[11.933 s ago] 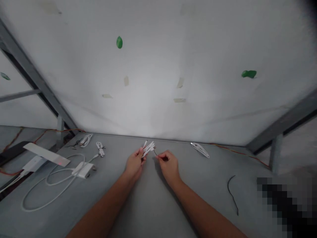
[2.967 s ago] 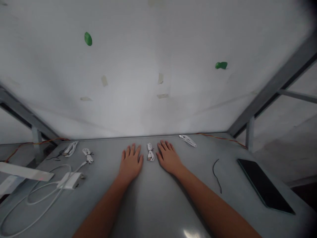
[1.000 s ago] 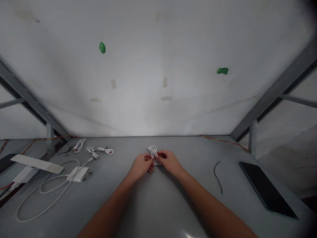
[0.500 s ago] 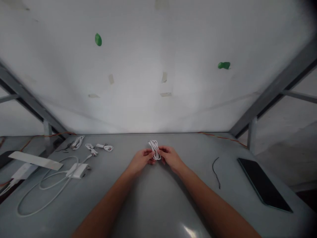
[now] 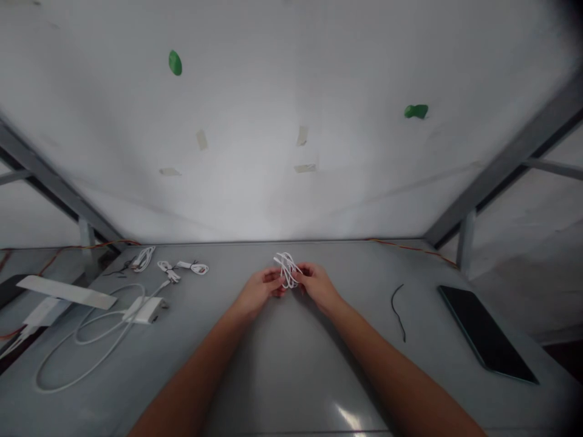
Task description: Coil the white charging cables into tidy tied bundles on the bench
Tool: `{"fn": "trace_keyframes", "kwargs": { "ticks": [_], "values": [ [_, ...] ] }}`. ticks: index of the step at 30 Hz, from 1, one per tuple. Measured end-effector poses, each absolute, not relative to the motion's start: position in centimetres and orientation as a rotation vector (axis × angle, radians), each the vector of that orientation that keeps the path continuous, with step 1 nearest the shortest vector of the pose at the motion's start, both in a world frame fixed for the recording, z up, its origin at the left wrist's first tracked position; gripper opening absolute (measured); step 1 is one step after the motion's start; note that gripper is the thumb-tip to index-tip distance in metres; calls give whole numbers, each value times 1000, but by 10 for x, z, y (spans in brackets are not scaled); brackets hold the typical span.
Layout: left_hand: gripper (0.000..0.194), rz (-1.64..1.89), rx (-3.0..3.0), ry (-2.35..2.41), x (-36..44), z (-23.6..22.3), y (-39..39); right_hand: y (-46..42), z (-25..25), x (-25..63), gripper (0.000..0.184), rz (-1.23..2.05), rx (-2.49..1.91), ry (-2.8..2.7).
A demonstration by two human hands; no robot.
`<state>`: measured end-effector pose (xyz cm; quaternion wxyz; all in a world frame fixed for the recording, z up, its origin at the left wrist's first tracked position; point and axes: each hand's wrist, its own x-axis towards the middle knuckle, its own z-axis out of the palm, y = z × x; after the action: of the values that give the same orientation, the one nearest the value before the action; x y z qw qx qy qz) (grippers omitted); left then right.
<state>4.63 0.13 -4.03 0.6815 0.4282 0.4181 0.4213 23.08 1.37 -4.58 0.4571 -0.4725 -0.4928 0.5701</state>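
A looped white charging cable (image 5: 286,267) is held between both hands just above the middle of the grey table (image 5: 282,370). My left hand (image 5: 260,289) pinches its left side, thumb on top. On its right side, my right hand (image 5: 317,284) grips the loops between thumb and fingers. No tie shows around this cable, and part of it is hidden behind the fingers. To the left lie two tied white cables, one bundle (image 5: 194,267) beside another bundle (image 5: 168,271), each with a dark tie.
Farther left are a coiled white cable (image 5: 144,259), a white power adapter (image 5: 144,310) with a long cord, and a white strip (image 5: 67,291). A black twist tie (image 5: 398,312) and a dark tablet (image 5: 487,332) lie right. A white wall (image 5: 255,200) rises behind.
The earlier tied cable now lies with the left bundles. The loose cable formerly at the back right is in both hands. Over the last second its loops have spread and shifted slightly right.
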Motion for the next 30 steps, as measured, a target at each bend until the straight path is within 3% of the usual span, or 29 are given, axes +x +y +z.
{"fn": "trace_keyframes", "kwargs": {
  "ticks": [8,17,24,27,30],
  "values": [
    [47,1040,944,974,44,-42,2,13,-44,231,24,1528,-1151,-1105],
    [56,1019,984,1021,46,-36,-2,14,-50,229,43,1257,-1144,-1274],
    [61,1016,1027,1033,44,-36,1,10,-42,231,16,985,-1146,-1544],
    [58,1026,1140,1105,40,-41,7,9,-40,234,18,975,-1180,-1599],
    [43,1016,1320,1215,37,-45,11,12,-43,236,18,1090,-1194,-1539]
  ]
}}
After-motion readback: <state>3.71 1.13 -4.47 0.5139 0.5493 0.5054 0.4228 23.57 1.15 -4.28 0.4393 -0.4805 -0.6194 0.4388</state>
